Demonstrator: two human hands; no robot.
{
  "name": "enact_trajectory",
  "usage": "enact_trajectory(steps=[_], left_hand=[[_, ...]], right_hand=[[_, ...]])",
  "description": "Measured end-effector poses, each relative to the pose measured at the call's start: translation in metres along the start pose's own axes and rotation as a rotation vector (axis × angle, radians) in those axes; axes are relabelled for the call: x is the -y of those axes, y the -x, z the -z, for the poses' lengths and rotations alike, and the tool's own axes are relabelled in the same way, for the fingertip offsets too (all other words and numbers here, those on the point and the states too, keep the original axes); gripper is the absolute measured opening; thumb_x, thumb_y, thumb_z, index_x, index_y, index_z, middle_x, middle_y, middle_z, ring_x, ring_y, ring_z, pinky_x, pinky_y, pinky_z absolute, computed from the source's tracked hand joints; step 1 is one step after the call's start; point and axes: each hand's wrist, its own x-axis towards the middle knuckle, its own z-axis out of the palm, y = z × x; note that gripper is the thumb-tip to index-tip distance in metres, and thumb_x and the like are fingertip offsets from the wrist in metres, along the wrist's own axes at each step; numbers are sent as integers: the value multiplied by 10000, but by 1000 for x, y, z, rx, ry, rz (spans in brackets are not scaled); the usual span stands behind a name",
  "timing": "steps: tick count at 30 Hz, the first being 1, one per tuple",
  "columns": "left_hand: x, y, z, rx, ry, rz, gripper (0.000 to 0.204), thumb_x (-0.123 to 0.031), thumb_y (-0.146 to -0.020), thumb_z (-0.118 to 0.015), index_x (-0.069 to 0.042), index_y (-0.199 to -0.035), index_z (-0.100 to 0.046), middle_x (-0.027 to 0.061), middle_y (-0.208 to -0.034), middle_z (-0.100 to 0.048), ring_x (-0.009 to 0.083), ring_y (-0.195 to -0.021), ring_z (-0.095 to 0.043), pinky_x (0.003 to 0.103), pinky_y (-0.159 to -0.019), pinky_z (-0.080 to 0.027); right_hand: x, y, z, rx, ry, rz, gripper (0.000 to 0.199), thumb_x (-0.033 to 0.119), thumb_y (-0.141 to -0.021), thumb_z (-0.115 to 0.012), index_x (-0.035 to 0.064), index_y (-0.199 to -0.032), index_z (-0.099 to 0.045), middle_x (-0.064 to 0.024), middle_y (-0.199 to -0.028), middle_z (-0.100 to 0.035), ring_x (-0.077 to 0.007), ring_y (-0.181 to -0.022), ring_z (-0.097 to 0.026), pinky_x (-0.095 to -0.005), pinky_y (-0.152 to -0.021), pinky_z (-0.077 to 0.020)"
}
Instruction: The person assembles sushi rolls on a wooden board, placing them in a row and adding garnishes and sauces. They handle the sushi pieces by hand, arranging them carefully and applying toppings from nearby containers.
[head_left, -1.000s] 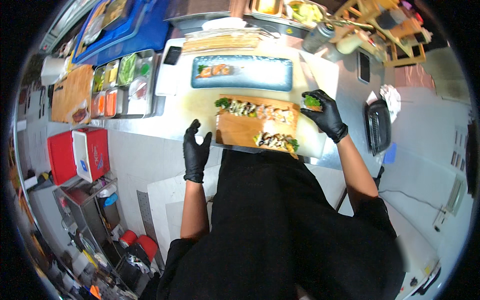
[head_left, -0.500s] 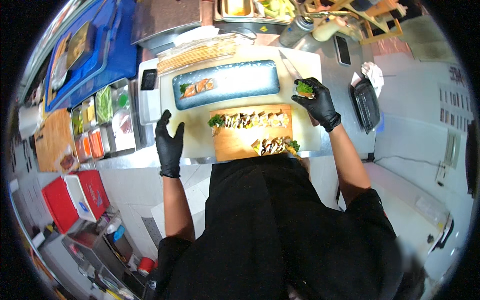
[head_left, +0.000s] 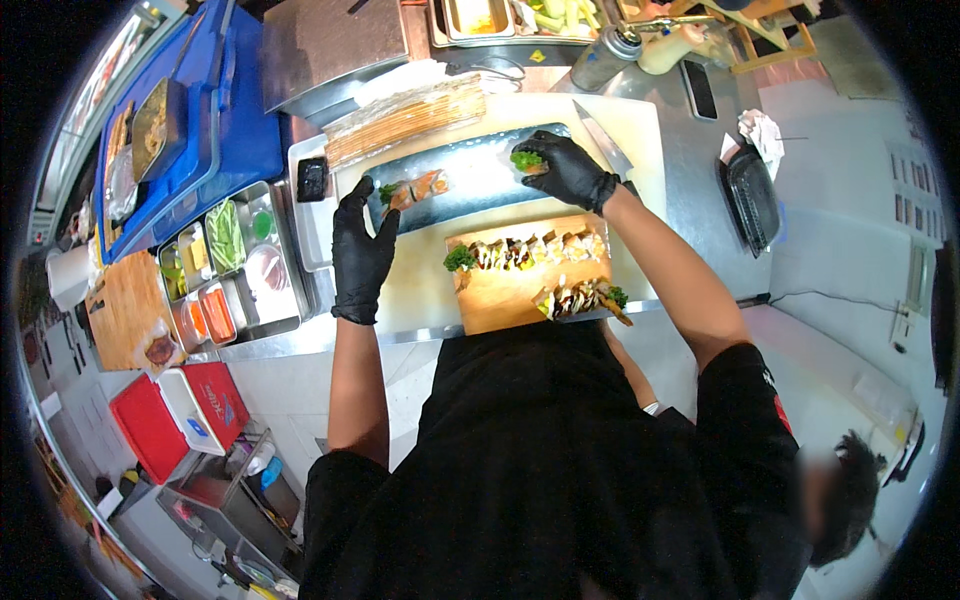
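The right hand [head_left: 568, 172], in a black glove, pinches a small sprig of curly green garnish [head_left: 526, 159] between its fingertips, holding it at the right end of the long rectangular blue-grey serving plate [head_left: 480, 180]. The left hand [head_left: 360, 252], also gloved in black, rests with fingers spread flat against the plate's left end, just beside a small portion of orange fish with green garnish [head_left: 412, 188] lying on that end.

The plate's long axis runs left to right, tilted slightly up toward the right; its middle stretch is bare between the fish portion and the right hand. Just nearer the person than the plate sits a wooden serving board [head_left: 525, 275] carrying two rows of sliced sushi rolls [head_left: 530, 252], its long axis parallel with the plate. Beyond the plate lies a rolled bamboo mat [head_left: 405, 118]; a knife [head_left: 602, 140] lies just right of the plate. Left of the plate stand metal containers of toppings [head_left: 225, 270].

Half a second earlier the right hand held the garnish beyond the plate's right end; it is now over the plate itself, and the left hand has moved up from the counter edge to the plate's left end.
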Motion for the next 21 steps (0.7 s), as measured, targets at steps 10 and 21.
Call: enact_trajectory(steps=[10,21], left_hand=[[8,95,46,-17,7,318,586,-112,-847,-752,-2,-1378,-530,218,-1283,-624,374,-1198,-580,440,-1031,-461],[24,35,33,34,303,99,589,-111,-850,-750,-31,-1387,-521,197,-1305,-602,374,-1219,-557,447,-1040,-447]], right_hand=[[0,-11,33,208,254,-86,838,145,-768,-747,103,-1518,-376,-229,-1364,-568,-413,-1254,-553,-461,-1049,-472],[122,-104,-106,233,419,196,812,115,-740,-741,1,-1474,-413,-230,-1225,-623,-372,-1108,-613,-463,-953,-477]])
